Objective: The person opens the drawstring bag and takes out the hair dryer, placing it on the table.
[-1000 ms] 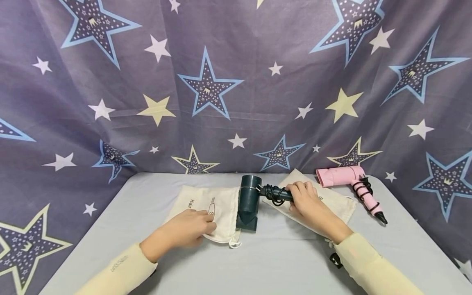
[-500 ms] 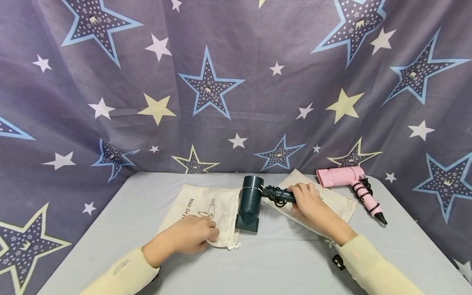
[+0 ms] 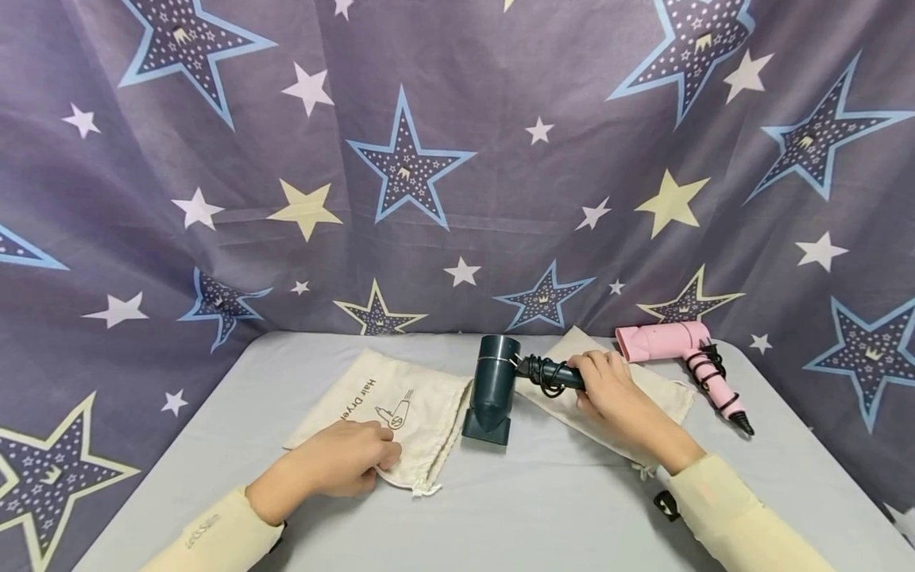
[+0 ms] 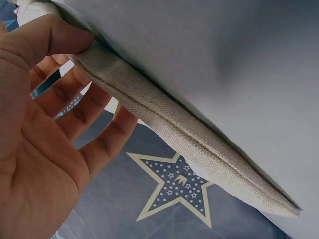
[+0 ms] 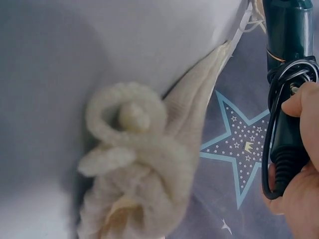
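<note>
My right hand (image 3: 618, 397) grips the handle of a dark green hair dryer (image 3: 493, 385), whose black cord is wound round the handle. In the right wrist view, thumb and fingers wrap the handle of the hair dryer (image 5: 290, 127). The dryer's barrel stands just right of the mouth of a cream drawstring bag (image 3: 432, 405) printed with a hair dryer picture. At that bag's near edge, my left hand (image 3: 346, 457) pinches the cloth. The left wrist view has the thumb on one side of the bag's seam (image 4: 164, 117) and the fingers on the other.
Partly under my right forearm lies a second cream drawstring bag (image 3: 658, 397). A pink hair dryer (image 3: 665, 342) with a black cord rests at the table's back right. Behind the grey-covered table (image 3: 500, 516) hangs a star-patterned curtain (image 3: 429, 262).
My left hand has drawn the drawstring bag to the left and turned it somewhat. The green hair dryer in my right hand has shifted slightly right, so a gap shows beside the bag's mouth.
</note>
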### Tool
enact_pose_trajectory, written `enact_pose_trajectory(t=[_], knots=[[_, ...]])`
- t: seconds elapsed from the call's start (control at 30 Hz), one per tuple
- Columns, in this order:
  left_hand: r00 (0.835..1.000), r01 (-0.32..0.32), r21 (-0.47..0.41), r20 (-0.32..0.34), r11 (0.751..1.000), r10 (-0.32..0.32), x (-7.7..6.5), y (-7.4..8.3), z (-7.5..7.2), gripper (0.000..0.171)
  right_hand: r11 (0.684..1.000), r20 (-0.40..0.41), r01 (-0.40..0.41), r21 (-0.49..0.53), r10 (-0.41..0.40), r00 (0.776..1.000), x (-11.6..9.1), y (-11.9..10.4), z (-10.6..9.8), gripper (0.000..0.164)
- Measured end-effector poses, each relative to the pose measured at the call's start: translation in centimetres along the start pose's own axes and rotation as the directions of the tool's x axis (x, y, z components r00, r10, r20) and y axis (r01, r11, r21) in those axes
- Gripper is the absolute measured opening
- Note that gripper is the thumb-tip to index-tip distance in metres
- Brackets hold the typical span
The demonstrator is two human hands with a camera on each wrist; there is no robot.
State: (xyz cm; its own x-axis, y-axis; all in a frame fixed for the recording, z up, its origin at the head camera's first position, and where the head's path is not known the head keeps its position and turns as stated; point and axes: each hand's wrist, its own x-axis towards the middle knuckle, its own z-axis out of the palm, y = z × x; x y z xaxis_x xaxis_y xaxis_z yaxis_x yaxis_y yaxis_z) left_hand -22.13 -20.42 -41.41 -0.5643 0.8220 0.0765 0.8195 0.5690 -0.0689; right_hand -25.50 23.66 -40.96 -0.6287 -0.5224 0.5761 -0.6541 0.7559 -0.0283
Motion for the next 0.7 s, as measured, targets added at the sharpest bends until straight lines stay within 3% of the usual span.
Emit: enact_pose_trajectory(t=[0.27,0.43,0.7], knots=[[0.997,0.041,-0.066,0.071,0.997,-0.037,0.4,0.3,-0.5,0.026,1.000,-0.043,0.025,-0.017,-0.026,0.999,0.4,0.1,0.0,0.042],[0.999,0.032,-0.063,0.032,0.997,-0.030,1.2,1.1,-0.5,0.019,1.000,-0.047,0.010,-0.021,-0.011,0.999,0.7,0.0,0.0,0.042],[0.995,0.096,-0.032,-0.007,0.995,-0.096,2.5,3.0,-0.3,0.037,0.999,-0.046,-0.036,-0.006,0.035,0.998,1.1,-0.2,0.3,0.041]])
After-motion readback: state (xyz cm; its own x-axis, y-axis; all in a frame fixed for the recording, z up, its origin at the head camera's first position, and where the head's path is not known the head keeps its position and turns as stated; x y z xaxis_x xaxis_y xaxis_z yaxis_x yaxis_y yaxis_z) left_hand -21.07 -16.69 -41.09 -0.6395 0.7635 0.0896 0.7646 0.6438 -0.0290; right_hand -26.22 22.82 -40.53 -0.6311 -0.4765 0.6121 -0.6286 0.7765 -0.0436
